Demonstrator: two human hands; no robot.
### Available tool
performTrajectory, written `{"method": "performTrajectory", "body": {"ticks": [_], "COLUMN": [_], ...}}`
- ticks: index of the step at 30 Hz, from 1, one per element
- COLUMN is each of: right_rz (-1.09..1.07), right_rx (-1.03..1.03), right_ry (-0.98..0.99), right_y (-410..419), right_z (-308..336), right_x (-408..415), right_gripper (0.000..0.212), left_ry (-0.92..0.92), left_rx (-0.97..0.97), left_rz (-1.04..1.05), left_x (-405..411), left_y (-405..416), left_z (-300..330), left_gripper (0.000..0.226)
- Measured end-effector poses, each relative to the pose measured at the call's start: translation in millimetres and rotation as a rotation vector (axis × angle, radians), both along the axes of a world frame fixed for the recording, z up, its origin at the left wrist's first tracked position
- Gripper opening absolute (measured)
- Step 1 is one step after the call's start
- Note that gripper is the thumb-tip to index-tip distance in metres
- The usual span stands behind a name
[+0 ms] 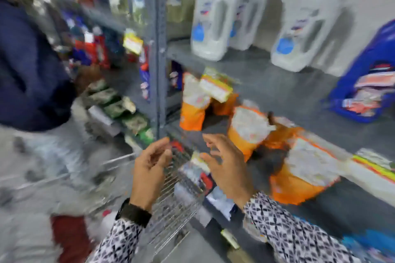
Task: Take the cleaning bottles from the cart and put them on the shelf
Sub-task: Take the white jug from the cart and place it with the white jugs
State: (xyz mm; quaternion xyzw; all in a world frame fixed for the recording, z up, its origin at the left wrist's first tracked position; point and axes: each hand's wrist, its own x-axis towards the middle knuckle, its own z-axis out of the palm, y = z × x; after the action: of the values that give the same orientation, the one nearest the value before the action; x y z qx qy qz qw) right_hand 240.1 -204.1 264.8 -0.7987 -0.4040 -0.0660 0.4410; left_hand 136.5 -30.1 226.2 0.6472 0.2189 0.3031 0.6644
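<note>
The picture is blurred by motion. My left hand [150,166] and my right hand [228,164] hover side by side over the wire cart [171,209], fingers apart, nothing in either. Several white jug bottles with red caps [213,13] stand on the grey shelf [267,83] above, one more jug [307,34] to their right. A blue bottle or pack [369,79] stands at the shelf's right end. In the cart I make out a white bottle with a red cap [109,218], only dimly.
Orange and white packs [248,128] fill the shelf below. A grey upright post [159,49] divides the shelving. Another person in a dark blue top [30,66] stands at the left beside the cart. Something red [70,239] lies low at the left.
</note>
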Motion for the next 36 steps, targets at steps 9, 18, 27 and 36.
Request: {"method": "performTrajectory", "body": {"ticks": [9, 18, 27, 36], "right_rz": [0.276, 0.274, 0.108, 0.019], "right_rx": [-0.687, -1.281, -1.221, -1.218], "right_ry": [0.518, 0.626, 0.759, 0.739], "right_y": [181.8, 256.2, 260.8, 269.1], "right_z": [-210.6, -420.3, -513.7, -491.2], "right_x": [-52.1, -65.9, -93.4, -95.9], "right_gripper": [0.033, 0.035, 0.014, 0.018], "left_ry": [0.93, 1.149, 1.264, 1.151], "left_rx": [-0.185, -0.601, -0.475, -0.474], "left_rz": [0.306, 0.149, 0.198, 0.197], "left_x": [-110.9, -108.6, -106.8, -117.5], "left_y": [131.1, 165.6, 142.5, 132.4], "left_z": [-227.1, -387.9, -435.2, -436.4], "left_gripper": [0.035, 0.048, 0.042, 0.022]}}
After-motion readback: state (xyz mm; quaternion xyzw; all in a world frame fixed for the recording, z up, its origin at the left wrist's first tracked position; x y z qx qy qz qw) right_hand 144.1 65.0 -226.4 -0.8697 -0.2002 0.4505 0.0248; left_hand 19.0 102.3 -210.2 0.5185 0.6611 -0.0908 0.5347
